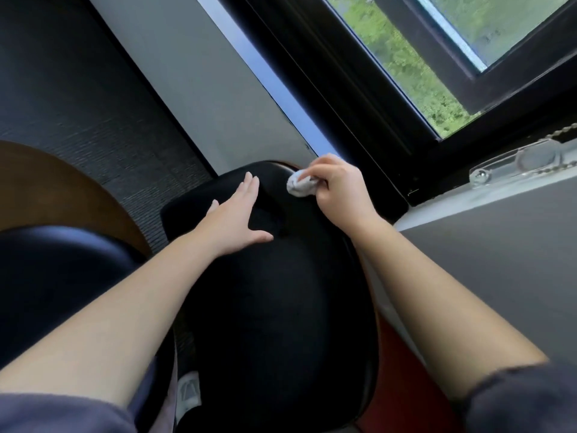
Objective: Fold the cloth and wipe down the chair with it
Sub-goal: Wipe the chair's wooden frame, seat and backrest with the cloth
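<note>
A black padded chair (274,307) fills the middle of the head view, its upper cushion at the far end. My left hand (232,218) lies flat on that cushion with the fingers spread and holds nothing. My right hand (338,185) is closed around a small bunched white cloth (299,184), which is pressed against the chair's top right edge near the wooden rim. Most of the cloth is hidden inside the fist.
A grey window ledge (484,232) runs along the right, with a black window frame (359,98) above it and a clear plastic latch (530,162) on the sill. A second black chair (59,276) and a round brown table (50,195) sit at the left.
</note>
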